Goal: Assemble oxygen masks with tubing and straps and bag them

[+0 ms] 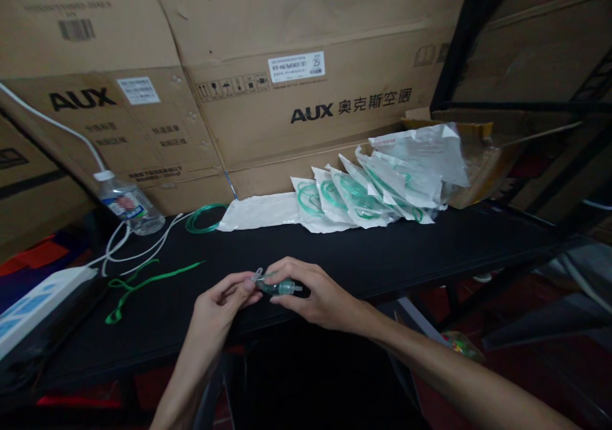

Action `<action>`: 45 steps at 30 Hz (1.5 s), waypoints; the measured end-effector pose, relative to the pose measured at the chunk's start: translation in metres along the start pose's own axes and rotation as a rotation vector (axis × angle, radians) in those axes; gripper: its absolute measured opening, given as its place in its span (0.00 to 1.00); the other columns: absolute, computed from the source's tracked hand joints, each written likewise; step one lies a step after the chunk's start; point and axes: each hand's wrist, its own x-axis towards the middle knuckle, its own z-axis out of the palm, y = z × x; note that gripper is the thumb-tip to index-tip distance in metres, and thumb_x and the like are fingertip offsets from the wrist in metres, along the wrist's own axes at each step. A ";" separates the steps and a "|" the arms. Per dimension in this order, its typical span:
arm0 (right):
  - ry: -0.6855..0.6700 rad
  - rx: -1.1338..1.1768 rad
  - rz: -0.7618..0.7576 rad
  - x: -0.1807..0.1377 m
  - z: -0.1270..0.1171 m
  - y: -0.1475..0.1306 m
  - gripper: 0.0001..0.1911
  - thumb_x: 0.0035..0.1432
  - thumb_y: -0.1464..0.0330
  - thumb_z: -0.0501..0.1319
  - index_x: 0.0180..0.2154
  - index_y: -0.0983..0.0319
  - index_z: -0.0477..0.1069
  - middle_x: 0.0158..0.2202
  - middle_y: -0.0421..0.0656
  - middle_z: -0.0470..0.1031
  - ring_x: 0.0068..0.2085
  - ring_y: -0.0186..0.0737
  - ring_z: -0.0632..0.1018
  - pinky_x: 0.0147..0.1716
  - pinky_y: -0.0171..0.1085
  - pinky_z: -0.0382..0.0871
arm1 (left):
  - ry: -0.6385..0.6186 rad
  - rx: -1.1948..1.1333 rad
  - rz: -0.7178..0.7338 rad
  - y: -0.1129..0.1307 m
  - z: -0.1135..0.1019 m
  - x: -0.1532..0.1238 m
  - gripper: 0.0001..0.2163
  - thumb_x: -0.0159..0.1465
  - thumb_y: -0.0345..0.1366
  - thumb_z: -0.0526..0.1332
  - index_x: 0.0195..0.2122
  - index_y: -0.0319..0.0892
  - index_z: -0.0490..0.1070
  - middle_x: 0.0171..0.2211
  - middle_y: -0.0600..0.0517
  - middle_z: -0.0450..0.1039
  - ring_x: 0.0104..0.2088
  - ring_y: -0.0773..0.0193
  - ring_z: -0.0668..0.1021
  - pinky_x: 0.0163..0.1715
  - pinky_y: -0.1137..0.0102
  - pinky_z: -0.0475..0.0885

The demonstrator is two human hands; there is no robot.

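Both hands meet over the front edge of the black table (430, 251). My right hand (313, 293) is closed round a small clear-green plastic connector piece (280, 285), held sideways. My left hand (224, 299) pinches the connector's left end with thumb and fingertips. A loose green strap (138, 285) lies on the table to the left of my hands. Behind them a row of sealed plastic bags with coiled green tubing (363, 194) leans along the back of the table. One coil of bare green tubing (205, 218) lies beside a flat white bag (261, 212).
Large AUX cardboard boxes (296, 98) wall off the back. A water bottle (127, 203) lies at the left with white cables (138, 245). A white power strip (38, 299) sits at the left edge. A black metal rack (502, 104) stands at the right.
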 end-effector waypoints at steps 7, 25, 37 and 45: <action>0.008 -0.484 -0.128 0.006 0.017 0.002 0.16 0.67 0.80 0.55 0.50 0.59 0.73 0.55 0.49 0.74 0.56 0.44 0.73 0.54 0.46 0.69 | 0.077 -0.157 -0.039 0.008 0.010 -0.003 0.20 0.52 0.43 0.76 0.44 0.41 0.83 0.45 0.47 0.84 0.53 0.56 0.81 0.52 0.73 0.76; 0.493 -0.127 0.314 0.013 0.044 -0.017 0.11 0.57 0.72 0.69 0.43 0.58 0.75 0.43 0.45 0.79 0.46 0.46 0.76 0.48 0.44 0.69 | 0.185 -0.035 0.200 -0.007 0.012 -0.002 0.16 0.55 0.42 0.74 0.43 0.43 0.83 0.44 0.48 0.84 0.48 0.55 0.83 0.54 0.65 0.76; 0.447 0.145 0.503 0.008 0.038 -0.010 0.10 0.54 0.65 0.71 0.37 0.60 0.76 0.32 0.38 0.76 0.32 0.35 0.73 0.34 0.35 0.65 | 0.194 0.079 0.178 -0.007 0.019 -0.010 0.21 0.53 0.44 0.75 0.47 0.45 0.82 0.47 0.49 0.83 0.49 0.50 0.83 0.56 0.59 0.76; 0.511 0.034 0.434 0.007 0.044 -0.012 0.02 0.55 0.70 0.67 0.34 0.60 0.76 0.30 0.37 0.75 0.30 0.34 0.72 0.32 0.34 0.65 | 0.227 0.150 0.299 -0.006 0.029 -0.014 0.18 0.52 0.42 0.75 0.44 0.44 0.83 0.43 0.49 0.84 0.46 0.51 0.84 0.54 0.60 0.77</action>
